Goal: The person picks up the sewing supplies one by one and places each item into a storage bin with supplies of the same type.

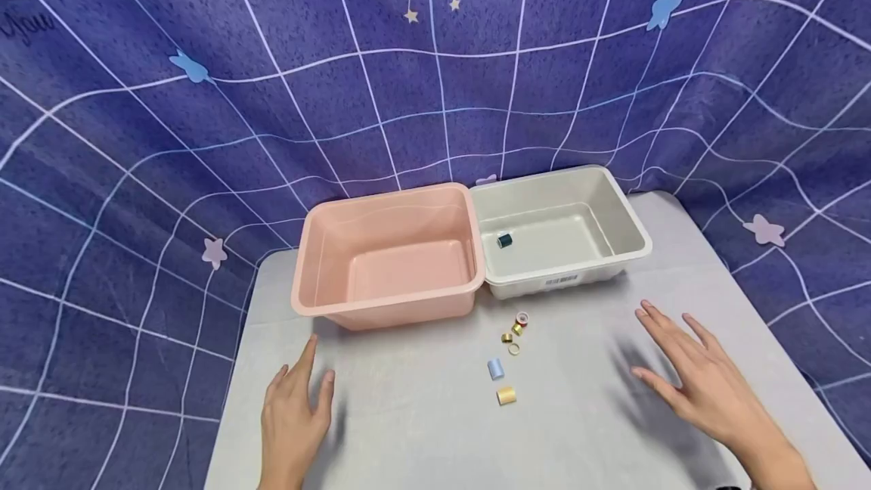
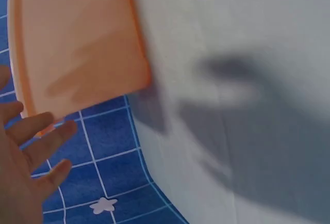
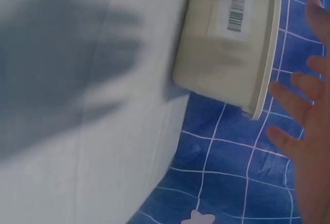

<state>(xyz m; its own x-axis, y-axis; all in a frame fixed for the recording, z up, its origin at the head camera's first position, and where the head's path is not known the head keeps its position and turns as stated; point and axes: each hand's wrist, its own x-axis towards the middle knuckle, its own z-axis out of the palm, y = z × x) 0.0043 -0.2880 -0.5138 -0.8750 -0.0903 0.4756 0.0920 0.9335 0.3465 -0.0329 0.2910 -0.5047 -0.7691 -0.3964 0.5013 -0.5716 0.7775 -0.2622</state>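
Note:
My left hand (image 1: 294, 418) hovers over the table's left side, fingers spread and holding nothing, just in front of the pink bin (image 1: 401, 311). On the right, my right hand (image 1: 704, 376) is held above the table with fingers apart, also holding nothing, in front of the white bin (image 1: 531, 287). Between the hands lie a light blue cylinder (image 1: 495, 368), a yellow cylinder (image 1: 506, 396), a thin gold ring (image 1: 514, 355), two small gold pieces (image 1: 506, 338) and a round red-and-white piece (image 1: 522, 318). A dark teal cylinder (image 1: 504, 240) lies inside the white bin.
The bins stand side by side at the back of the table (image 1: 422, 429), which has a pale cloth. Behind and beside it hangs a blue curtain (image 1: 381, 97) with white grid lines. A barcode label (image 3: 236, 14) is on the white bin's front wall.

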